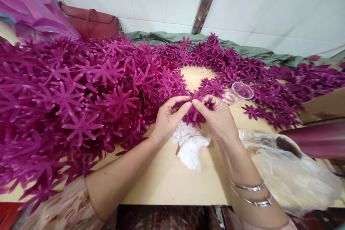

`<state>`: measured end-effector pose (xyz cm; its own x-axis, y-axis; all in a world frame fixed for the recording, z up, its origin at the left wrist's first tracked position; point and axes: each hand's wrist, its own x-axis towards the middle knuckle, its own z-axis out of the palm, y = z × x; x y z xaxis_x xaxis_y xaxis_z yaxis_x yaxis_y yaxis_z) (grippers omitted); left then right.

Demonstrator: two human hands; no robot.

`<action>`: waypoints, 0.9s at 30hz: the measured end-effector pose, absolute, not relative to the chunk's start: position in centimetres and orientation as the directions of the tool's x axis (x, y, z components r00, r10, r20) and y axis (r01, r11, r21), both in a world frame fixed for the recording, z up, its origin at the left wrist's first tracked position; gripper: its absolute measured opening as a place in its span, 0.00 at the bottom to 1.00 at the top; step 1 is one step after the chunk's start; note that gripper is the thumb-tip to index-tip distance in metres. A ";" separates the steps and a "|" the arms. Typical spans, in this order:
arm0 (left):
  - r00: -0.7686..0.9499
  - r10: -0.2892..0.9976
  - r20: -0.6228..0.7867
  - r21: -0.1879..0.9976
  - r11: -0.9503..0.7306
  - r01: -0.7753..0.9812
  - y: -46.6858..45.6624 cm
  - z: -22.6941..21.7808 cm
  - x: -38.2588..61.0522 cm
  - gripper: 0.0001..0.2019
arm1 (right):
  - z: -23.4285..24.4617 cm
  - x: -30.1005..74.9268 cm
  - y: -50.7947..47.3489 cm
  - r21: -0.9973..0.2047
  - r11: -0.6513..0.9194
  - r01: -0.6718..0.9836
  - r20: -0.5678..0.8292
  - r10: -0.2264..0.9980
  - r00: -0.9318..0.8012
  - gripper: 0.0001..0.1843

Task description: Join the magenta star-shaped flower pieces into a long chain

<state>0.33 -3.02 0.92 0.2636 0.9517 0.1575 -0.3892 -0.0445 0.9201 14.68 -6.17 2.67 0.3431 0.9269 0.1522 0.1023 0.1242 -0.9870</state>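
Observation:
Between my hands is a small purple artificial flower [198, 113] with several narrow petals. My left hand [170, 114] pinches it from the left with thumb and index finger. From the right, my right hand [219, 116] grips it the same way, and the two thumb tips nearly meet. The fingers partly cover the flower, so its centre is hidden. Below my hands lies a crumpled white tissue [191, 147] on the pale yellow table [172, 183]. A large heap of purple star-shaped petal pieces [83, 100] rises just left of my left hand.
More purple pieces [258, 75] spread along the back and right. A clear plastic cup [242, 90] lies beyond my right hand. At the right are a crumpled plastic bag [293, 172] and a purple roll [320, 138]. A red handbag [90, 21] stands against the tiled wall.

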 end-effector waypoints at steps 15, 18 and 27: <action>0.203 0.978 0.053 0.918 0.033 -0.395 -2.6 0.4 0.3 0.10 | 3.9 15.4 -6.1 -0.888 0.239 0.393 0.447 0.654 0.610 0.18; 0.231 0.971 0.059 0.911 0.042 -0.410 -2.6 0.3 0.3 0.11 | 4.2 14.7 -6.4 -0.865 0.224 0.450 0.443 0.761 0.473 0.20; 0.284 0.952 0.112 0.924 0.006 -0.383 -2.9 0.5 0.4 0.13 | 3.4 13.9 -6.4 -0.853 0.235 0.465 0.419 0.840 0.345 0.07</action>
